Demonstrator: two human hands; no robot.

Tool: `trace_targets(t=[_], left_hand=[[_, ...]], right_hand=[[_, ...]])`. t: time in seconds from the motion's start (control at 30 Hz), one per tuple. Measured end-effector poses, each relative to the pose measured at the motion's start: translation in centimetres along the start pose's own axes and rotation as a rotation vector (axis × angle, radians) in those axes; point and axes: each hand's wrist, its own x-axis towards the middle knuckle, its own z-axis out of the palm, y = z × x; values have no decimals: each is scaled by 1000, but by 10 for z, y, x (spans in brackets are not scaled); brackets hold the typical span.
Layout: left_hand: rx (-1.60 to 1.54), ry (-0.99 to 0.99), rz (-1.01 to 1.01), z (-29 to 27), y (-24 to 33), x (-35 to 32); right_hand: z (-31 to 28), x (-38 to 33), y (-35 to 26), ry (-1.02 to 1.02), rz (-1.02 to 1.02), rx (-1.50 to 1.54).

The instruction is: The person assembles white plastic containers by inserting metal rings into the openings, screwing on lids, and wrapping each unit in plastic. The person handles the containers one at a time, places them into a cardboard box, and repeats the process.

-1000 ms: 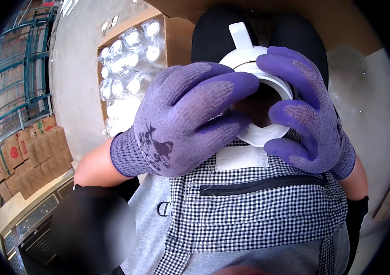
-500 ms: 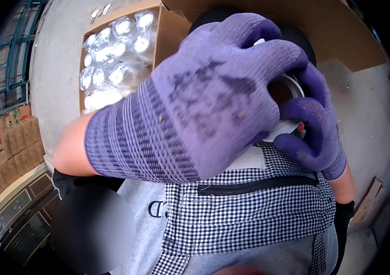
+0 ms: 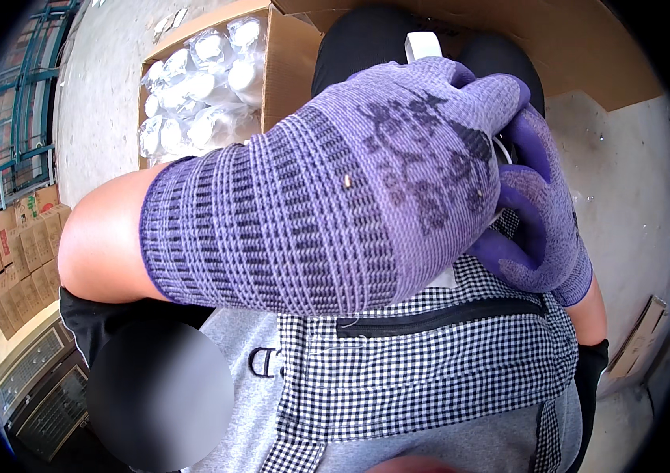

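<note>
In front of my chest both hands, in purple knit gloves, are closed around a white round-rimmed object. My left hand (image 3: 429,150) lies across the top with its back showing, and it covers most of the object. From the right, my right hand (image 3: 536,205) grips it with curled fingers. A short white band-like piece (image 3: 424,46) sticks up beyond my left knuckles; whether it is part of the same object I cannot tell. Only a thin edge of the white rim (image 3: 500,150) shows between the hands.
An open cardboard box (image 3: 292,71) holds several white items wrapped in clear plastic (image 3: 213,83). Brown cardboard flaps (image 3: 579,47) spread beyond my knees. Stacked cartons (image 3: 16,260) stand at left, below a teal metal rack (image 3: 16,118). Flat cardboard (image 3: 638,335) leans at right.
My left hand has turned and slid right over the white object, hiding its open ring. The white band-like piece now stands out past the knuckles. My right hand has barely moved.
</note>
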Motion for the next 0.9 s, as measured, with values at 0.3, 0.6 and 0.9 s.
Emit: trace_targets(t=[0.3,0.6,0.9], left_hand=[[-53,-51,-31,12,-13,5],[166,-33,63,-37,17,-17],[-164,188,-76,-20,-1,-39]], right_hand=[[-6,8,1,-80,-37,-49],[-8,8,2,25,-45,31],[-3,22,14,75,-54,-24]])
